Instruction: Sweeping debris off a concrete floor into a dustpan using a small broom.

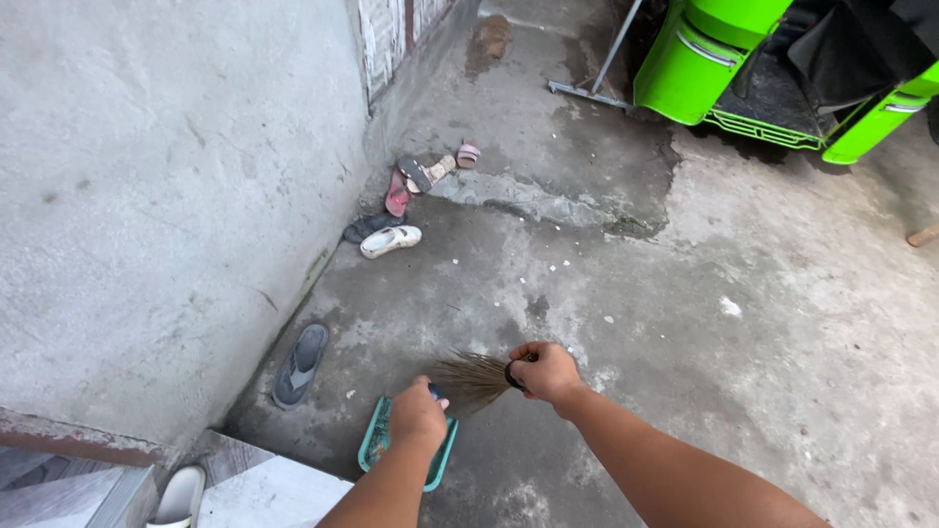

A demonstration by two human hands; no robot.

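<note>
My left hand [418, 411] grips the handle of a teal dustpan [377, 438] that lies flat on the concrete floor near the wall. My right hand [548, 372] is closed around the bound end of a short stick broom [469, 379]. Its brown bristles fan out to the left, toward the dustpan and just above my left hand. Both forearms reach in from the bottom of the view.
A grey concrete wall [166, 196] runs along the left. Beside it lie a grey slipper [300, 364], a white sandal [389, 241] and pink sandals [411, 181]. A bright green vehicle [773, 68] stands at top right. A tiled step [264, 489] with a white shoe sits bottom left.
</note>
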